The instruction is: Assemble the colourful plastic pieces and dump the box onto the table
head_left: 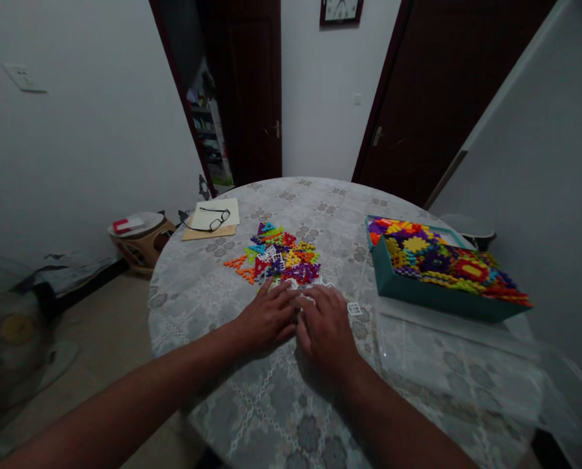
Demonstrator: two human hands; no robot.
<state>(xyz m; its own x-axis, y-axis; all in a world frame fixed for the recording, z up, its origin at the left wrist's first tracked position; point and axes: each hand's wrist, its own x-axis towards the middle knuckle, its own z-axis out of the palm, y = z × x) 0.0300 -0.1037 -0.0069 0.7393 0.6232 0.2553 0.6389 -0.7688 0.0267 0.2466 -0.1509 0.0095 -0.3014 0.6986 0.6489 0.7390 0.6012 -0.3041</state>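
Observation:
A pile of colourful plastic lattice pieces (286, 254) lies in the middle of the round table, in orange, yellow, purple, red, blue and white. At its near edge my left hand (270, 316) and my right hand (324, 322) meet, their fingers bent inward and touching. Bits of white plastic show at the fingertips, so both hands seem to grip a small white lattice piece (306, 298), mostly hidden by the fingers. Several white pieces lie just beyond the knuckles. Right of my right hand, a single white square grid piece (354, 309) rests flat on the cloth.
A teal box (432, 296) full of colourful lattice pieces stands on the right, with a clear plastic cover (457, 365) in front of it. Black-framed glasses (215, 220) lie on paper (230, 208) at the back left. A patterned cloth covers the table (271, 410).

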